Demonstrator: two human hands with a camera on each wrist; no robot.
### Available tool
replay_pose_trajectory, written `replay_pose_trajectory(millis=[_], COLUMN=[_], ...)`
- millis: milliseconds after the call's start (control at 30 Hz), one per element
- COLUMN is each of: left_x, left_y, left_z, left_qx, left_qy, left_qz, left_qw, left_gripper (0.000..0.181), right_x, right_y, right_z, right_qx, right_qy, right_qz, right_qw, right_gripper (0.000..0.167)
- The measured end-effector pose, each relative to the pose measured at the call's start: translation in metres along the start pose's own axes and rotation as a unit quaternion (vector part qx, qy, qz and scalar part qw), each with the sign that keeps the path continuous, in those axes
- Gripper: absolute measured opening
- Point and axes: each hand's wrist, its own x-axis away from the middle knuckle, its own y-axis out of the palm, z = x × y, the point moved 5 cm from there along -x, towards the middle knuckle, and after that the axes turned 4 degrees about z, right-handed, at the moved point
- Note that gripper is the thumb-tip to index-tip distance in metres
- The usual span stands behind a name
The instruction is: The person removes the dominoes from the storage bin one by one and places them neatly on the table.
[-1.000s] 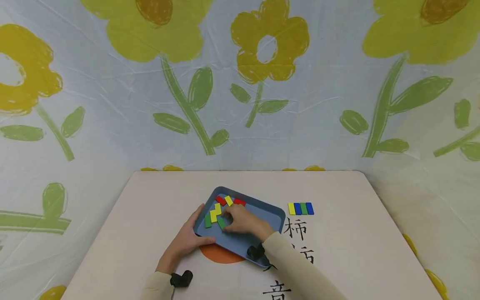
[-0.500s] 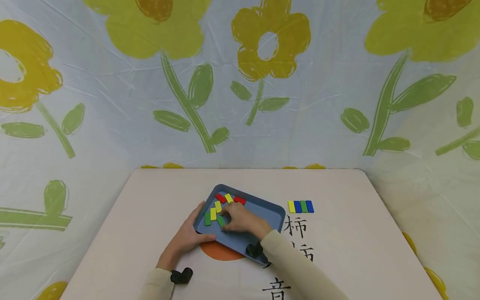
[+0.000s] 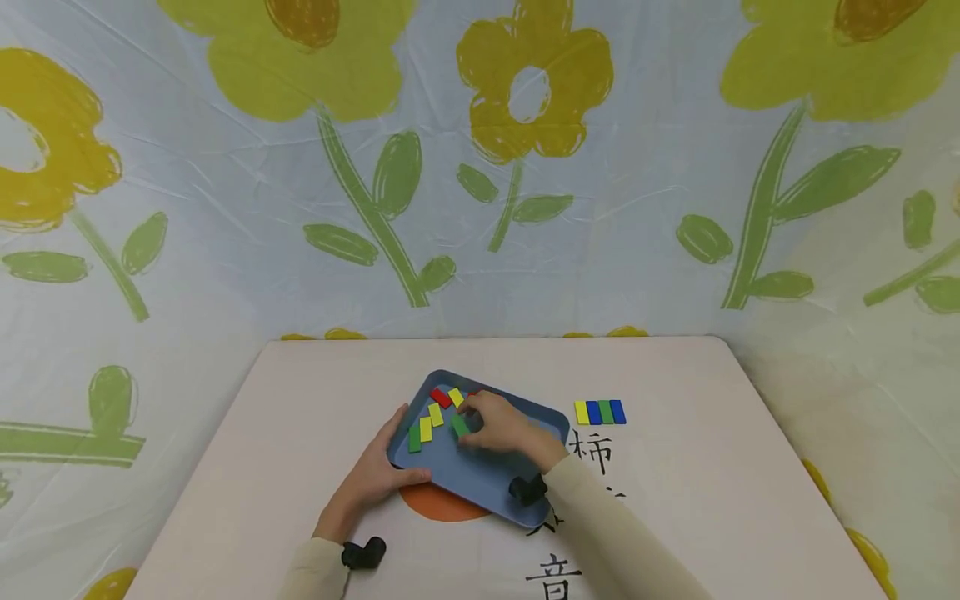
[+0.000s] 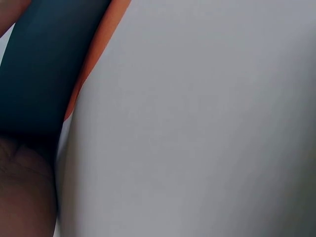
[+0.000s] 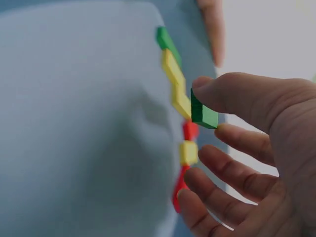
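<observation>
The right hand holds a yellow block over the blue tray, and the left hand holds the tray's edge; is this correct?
Not the colour: the right wrist view shows the right hand holding a green block over the blue tray. The rest stands.

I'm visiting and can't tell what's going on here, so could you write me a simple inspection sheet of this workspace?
Surface: pale table with printed characters and an orange patch.
Job's things: blue tray holding red blocks, yellow blocks and a green block; a four-block row right of it.
Clutter: nothing seen.
Left hand: holds the tray's corner.
Right hand: pinches another green block over the tray.
Cables: nothing seen.
Surroundings: flower-printed sheet behind and beside.
</observation>
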Motion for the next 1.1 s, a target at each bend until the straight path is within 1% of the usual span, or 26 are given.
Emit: replay_pose_trajectory(millis=[167, 267, 367, 467, 600, 833, 967, 1100], left_x=[0.001, 0.001, 0.0, -0.001, -0.002, -0.001, -0.001, -0.001], left_y=[-0.001, -0.001, -0.002, -0.001, 0.001, 0.001, 0.0, 0.001], left_z=[-0.001, -0.002, -0.003, -0.005, -0.005, -0.005, -0.004, -0.002], left_qx=[0.011, 0.009, 0.006, 0.01, 0.016, 0.008, 0.005, 0.005], left_qy=[-0.003, -0.005, -0.005, -0.005, -0.003, -0.008, -0.005, -0.008], left_qz=[0.002, 0.009, 0.015, 0.011, 0.007, 0.005, 0.006, 0.007], left_qw=[0.9999, 0.9999, 0.9999, 0.9999, 0.9999, 0.9999, 1.0, 0.9999], left_gripper=[0.12, 0.12, 0.119, 0.119, 0.119, 0.12, 0.12, 0.119], right_x=[0.016, 0.023, 0.03, 0.037, 0.048, 0.062, 0.07, 0.081], right_y=[-0.027, -0.042, -0.055, -0.063, -0.076, -0.095, -0.102, -0.107], right_z=[0.011, 0.019, 0.027, 0.037, 0.047, 0.061, 0.069, 0.079], right_qx=[-0.029, -0.03, -0.022, -0.011, -0.016, -0.008, -0.008, -0.005], right_qy=[0.007, 0.008, 0.02, 0.037, 0.053, 0.061, 0.062, 0.067], right_qz=[0.033, 0.059, 0.075, 0.082, 0.095, 0.114, 0.124, 0.134], right_qw=[0.999, 0.9978, 0.9967, 0.9958, 0.994, 0.9915, 0.9903, 0.9888], right_gripper=[0.044, 0.045, 0.046, 0.046, 0.047, 0.05, 0.049, 0.05])
